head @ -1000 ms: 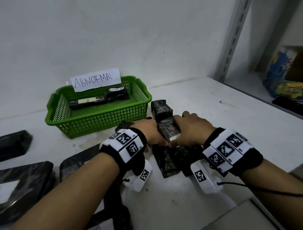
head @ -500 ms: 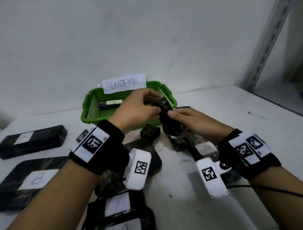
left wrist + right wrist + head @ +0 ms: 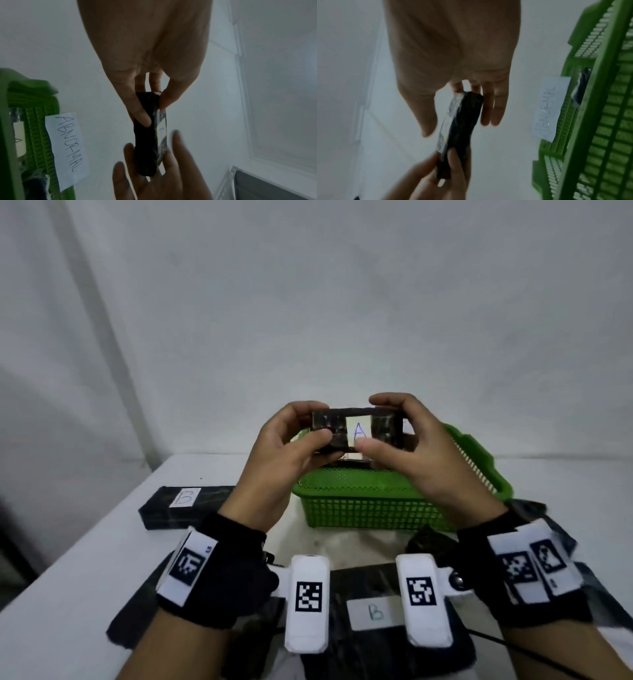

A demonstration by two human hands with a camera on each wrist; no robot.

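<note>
A small black wrapped block [image 3: 386, 429] with a white label marked "A" is held up above the green basket [image 3: 370, 501], label facing me. My left hand [image 3: 313, 424] pinches its left end between thumb and fingers. My right hand [image 3: 380, 422] grips the right end, fingers curled over the top and thumb at the label's lower edge. In the left wrist view my left hand [image 3: 152, 108] holds the block [image 3: 145, 148] end-on. The right wrist view shows my right hand [image 3: 458, 125] around the block [image 3: 460, 128].
The basket bears a paper sign reading "ABNORMAL" [image 3: 68, 148] and holds a dark packet [image 3: 582, 86]. On the white table [image 3: 85, 559], a black packet marked "B" [image 3: 185, 505] lies left of the basket. Another "B" packet [image 3: 376, 611] lies under my wrists. A wall stands behind.
Both hands have lifted the block from the pile on the table up over the basket and turned it so the "A" label faces me.
</note>
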